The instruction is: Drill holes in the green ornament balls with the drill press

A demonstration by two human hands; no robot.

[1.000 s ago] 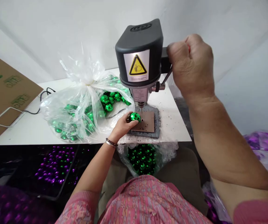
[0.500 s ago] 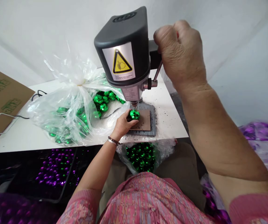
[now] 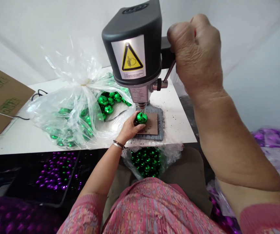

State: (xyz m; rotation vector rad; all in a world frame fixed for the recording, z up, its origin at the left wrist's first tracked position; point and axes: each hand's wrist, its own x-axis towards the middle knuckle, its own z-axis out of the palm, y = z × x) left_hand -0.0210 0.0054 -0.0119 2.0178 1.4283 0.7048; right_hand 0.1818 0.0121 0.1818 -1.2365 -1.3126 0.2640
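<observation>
My left hand (image 3: 131, 126) is closed around a shiny green faceted ball (image 3: 142, 118), which sits over a brown board (image 3: 151, 125) on the grey base of a bench drill press (image 3: 132, 45). The drill chuck (image 3: 142, 106) is right above the ball; whether the bit touches it I cannot make out. Up at the right, my right hand (image 3: 197, 53) is wrapped round the end of the drill press's feed lever (image 3: 170, 71). Most of the lever's grip is hidden by the fingers.
A tied clear plastic bag (image 3: 78, 107) with green balls lies on the white table (image 3: 13, 136). Below the table edge hangs an open bag of green balls (image 3: 146, 161). A cardboard box (image 3: 0, 97) stands left; purple balls (image 3: 57, 169) lie lower left, and bagged purple ones (image 3: 274, 138) right.
The view has shifted slightly, so the drill press and right hand appear a little higher and further right. Both hands keep the same hold on the ball and the lever.
</observation>
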